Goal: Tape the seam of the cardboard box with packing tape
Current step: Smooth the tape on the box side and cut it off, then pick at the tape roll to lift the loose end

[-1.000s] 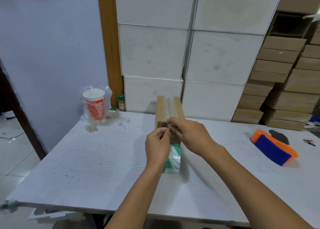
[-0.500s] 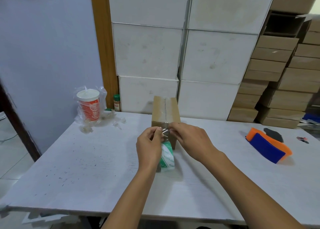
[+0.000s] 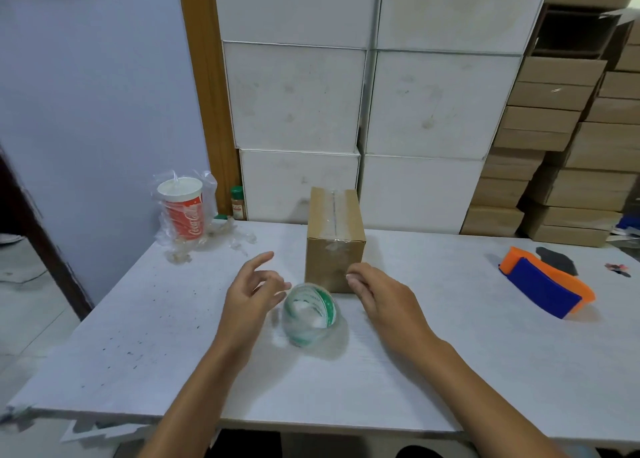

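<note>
A small brown cardboard box [image 3: 334, 246] stands on the white table [image 3: 450, 353]. Clear tape runs along its top seam and ends a little way down the near face. A roll of clear packing tape [image 3: 309, 314] with green print lies blurred on the table just in front of the box, between my hands. My left hand [image 3: 250, 298] hovers to the left of the roll, fingers spread, holding nothing. My right hand [image 3: 379, 293] is to the right of the roll, by the box's lower front, fingers loosely curled and empty.
A red Coca-Cola cup [image 3: 183, 210] in a plastic bag sits at the back left. An orange and blue tape dispenser [image 3: 545, 289] lies at the right. White boxes [image 3: 298, 94] and stacked brown cartons [image 3: 561, 139] stand behind the table.
Both hands were pinching the tape at the box's front top edge. They have let go and moved down and apart, and the roll has dropped onto the table.
</note>
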{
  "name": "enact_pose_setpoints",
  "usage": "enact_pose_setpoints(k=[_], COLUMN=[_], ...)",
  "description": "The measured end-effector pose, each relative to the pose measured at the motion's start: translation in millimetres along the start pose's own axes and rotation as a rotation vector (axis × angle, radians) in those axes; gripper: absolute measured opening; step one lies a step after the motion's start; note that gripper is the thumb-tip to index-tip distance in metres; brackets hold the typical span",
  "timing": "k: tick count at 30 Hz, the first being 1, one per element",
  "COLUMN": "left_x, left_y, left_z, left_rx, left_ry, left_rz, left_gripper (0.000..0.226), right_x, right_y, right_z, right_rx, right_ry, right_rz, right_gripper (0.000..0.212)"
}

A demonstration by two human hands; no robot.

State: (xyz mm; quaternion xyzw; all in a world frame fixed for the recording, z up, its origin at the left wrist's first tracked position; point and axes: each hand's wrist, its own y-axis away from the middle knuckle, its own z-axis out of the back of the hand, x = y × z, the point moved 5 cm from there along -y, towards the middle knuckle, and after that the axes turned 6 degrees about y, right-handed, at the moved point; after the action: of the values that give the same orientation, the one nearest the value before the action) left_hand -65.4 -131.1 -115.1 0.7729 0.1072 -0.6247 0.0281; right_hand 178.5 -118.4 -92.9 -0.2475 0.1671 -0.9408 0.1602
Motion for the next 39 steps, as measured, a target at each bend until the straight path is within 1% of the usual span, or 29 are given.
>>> enact_pose_setpoints(k=[3,9,12,15,19,22,26,36,38,39], left_x=[6.0,7.7,7.5,9.6,4.9,0.1,-0.8,-7.8,-8.6,-9.9], left_y=[4.9,15.5,20.7,27.3,24.4,17.6,8.4,-8.2,-10.4,-11.3], left_z=[14.5,32.5,43.1,48.8,50.6,49.1,48.6,42.9,42.5,41.5], left_rx=[0.036,0.035,0.053,0.059,0.048,0.048,0.046,0.039,0.035,0.032], left_ry=[-0.172,-0.258,-0.311,-0.326,-0.385,-0.421,-0.468,-0.523,-0.538,-0.543], left_rz=[-0.007,0.023,0.011,0.025,-0.024,-0.035,-0.035,-0.08,-0.082,-0.082], left_gripper=[0.033,0.021,0.025,0.026,0.024,0.024,0.022,0.023,0.022,0.022], right_x=[-4.6,-13.4,-20.8,-29.9,-43.2,-46.9,-43.2,-37.1,-35.7,-34.4], right_y=[2.9,5.7,7.8,10.9,14.6,13.7,14.6,17.4,16.7,15.6], right_z=[-3.8,-14.4,-15.8,-16.8,-21.6,-23.8,-22.7,-18.7,-15.5,-11.9], right_rx=[-0.024,-0.02,-0.023,-0.034,-0.026,-0.016,0.005,0.037,-0.001,-0.05], right_ry=[-0.07,-0.079,-0.093,-0.057,0.002,0.015,0.055,0.023,0.006,-0.007], right_rz=[-0.041,-0.074,-0.109,-0.145,-0.144,-0.128,-0.094,-0.101,-0.119,-0.129], right_gripper=[0.01,0.009,0.01,0.01,0.011,0.014,0.011,0.023,0.027,0.028])
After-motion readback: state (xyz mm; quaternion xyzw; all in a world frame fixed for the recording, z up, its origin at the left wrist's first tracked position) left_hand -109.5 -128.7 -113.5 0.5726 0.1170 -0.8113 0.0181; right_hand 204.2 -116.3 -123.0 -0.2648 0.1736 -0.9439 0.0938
